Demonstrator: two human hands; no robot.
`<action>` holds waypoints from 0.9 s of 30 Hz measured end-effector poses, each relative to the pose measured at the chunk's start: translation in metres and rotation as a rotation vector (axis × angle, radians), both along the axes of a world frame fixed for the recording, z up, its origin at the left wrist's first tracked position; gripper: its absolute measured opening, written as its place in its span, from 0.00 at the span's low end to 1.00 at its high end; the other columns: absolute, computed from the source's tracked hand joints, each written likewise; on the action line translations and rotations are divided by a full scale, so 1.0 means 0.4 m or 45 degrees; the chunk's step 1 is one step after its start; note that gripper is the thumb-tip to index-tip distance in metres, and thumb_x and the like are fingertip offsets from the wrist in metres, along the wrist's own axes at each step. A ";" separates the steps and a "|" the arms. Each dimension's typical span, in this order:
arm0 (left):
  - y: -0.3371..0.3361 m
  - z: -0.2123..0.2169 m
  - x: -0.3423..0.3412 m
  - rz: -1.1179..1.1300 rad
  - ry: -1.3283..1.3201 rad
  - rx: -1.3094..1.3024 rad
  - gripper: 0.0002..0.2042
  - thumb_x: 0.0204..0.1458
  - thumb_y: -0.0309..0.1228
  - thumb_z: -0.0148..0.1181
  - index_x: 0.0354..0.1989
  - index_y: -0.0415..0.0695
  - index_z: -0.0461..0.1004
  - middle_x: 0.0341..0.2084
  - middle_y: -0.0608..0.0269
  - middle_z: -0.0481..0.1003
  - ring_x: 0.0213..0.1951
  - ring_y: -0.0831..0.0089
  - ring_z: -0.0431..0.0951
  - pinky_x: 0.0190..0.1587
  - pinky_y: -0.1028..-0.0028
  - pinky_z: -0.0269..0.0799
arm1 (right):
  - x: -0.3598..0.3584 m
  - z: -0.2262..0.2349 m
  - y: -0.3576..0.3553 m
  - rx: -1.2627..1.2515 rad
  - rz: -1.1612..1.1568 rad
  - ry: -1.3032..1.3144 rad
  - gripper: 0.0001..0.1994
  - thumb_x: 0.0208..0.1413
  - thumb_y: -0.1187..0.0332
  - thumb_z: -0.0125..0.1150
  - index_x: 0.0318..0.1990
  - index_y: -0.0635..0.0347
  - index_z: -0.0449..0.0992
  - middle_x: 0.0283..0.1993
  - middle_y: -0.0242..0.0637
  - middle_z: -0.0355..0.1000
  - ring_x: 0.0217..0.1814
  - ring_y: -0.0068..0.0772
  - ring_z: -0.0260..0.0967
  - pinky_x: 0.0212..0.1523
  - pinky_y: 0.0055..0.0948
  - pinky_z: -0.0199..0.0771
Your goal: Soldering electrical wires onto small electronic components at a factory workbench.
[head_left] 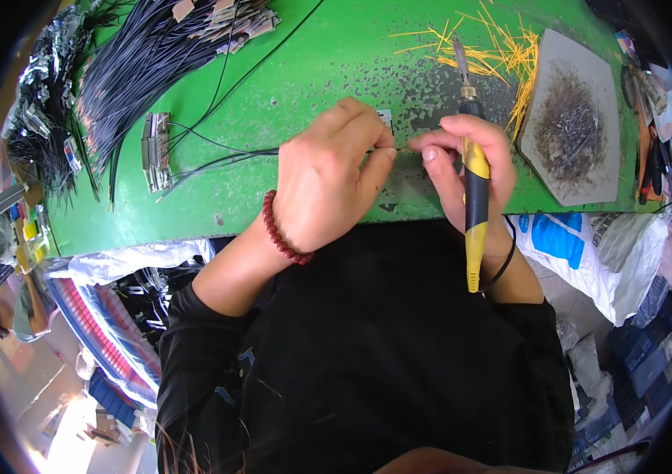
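Note:
My left hand (328, 170), with a red bead bracelet (274, 225) on its wrist, is closed in a pinch on thin black wires (233, 158). These wires run left toward a small silver metal block (156, 152) lying on the green table. Across my right palm lies a soldering iron (476, 197) with a yellow and black handle, its metal tip pointing away from me. The thumb and forefinger of my right hand (498, 154) come close together beside the left fingertips, near the wire's end. Whether they grip it is too small to tell.
A thick bundle of black cables (134, 79) covers the far left of the green table (336, 71). Thin yellow sticks (502, 59) are scattered at the far right. Beside them sits a grey slab (537, 150) with a dark burnt patch. Plastic bags (612, 261) hang below the right edge.

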State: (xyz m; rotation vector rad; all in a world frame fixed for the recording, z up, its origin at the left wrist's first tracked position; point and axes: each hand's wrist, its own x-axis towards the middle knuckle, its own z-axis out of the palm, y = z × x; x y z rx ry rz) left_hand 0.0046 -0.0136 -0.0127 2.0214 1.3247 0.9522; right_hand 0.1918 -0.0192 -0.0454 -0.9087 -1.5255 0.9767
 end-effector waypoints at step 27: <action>0.050 -0.071 0.040 -0.070 0.205 0.217 0.06 0.41 0.14 0.60 0.26 0.37 0.72 0.28 0.54 0.75 0.31 0.57 0.77 0.34 0.66 0.74 | 0.570 0.032 -0.147 -0.160 -0.803 0.429 0.07 0.55 0.76 0.50 0.40 0.70 0.70 0.29 0.36 0.68 0.25 0.18 0.59 0.26 0.15 0.57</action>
